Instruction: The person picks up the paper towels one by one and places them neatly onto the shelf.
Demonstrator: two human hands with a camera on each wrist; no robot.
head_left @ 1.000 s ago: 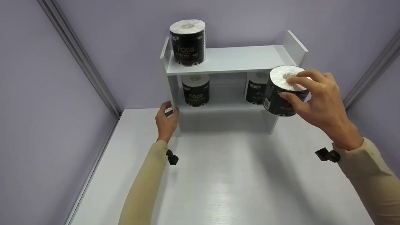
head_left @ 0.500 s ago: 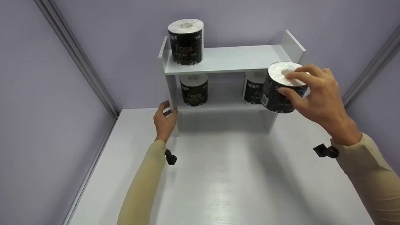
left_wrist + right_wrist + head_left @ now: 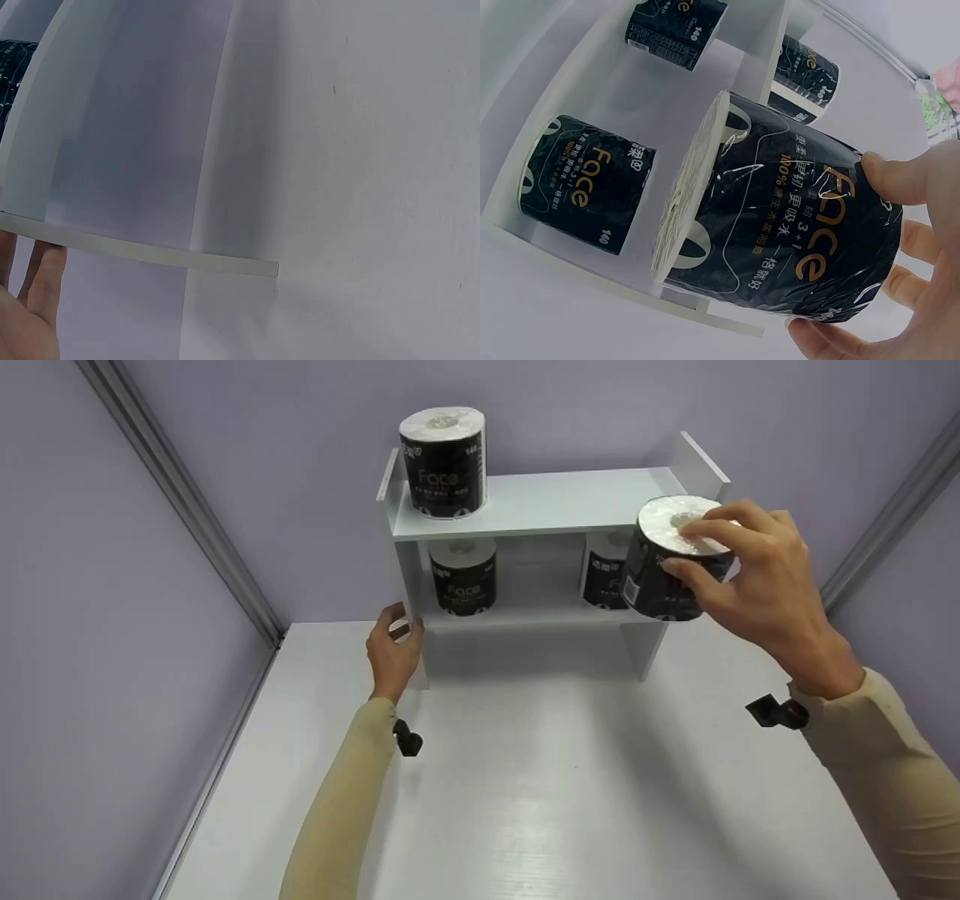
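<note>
My right hand (image 3: pixel 757 562) grips a toilet paper roll (image 3: pixel 664 581) in a dark "Face" wrapper, thumb on its side and fingers at the white upper end. The roll is in front of the right end of the white shelf (image 3: pixel 570 502). In the right wrist view the held roll (image 3: pixel 787 217) fills the middle. My left hand (image 3: pixel 393 652) touches the outside of the shelf's left side panel with its fingertips; the left wrist view shows its fingers (image 3: pixel 49 277) against that panel (image 3: pixel 142 251).
One wrapped roll (image 3: pixel 444 472) stands on the top board at the left. On the middle board are a roll (image 3: pixel 463 585) at the left and another (image 3: pixel 604 577) toward the right, partly hidden by the held one. The shelf stands on a white table (image 3: pixel 510 780) against the wall.
The right hand has raised the toilet paper roll slightly, closer to the top board. The left hand keeps its place at the side panel, and the whole view has shifted a little.
</note>
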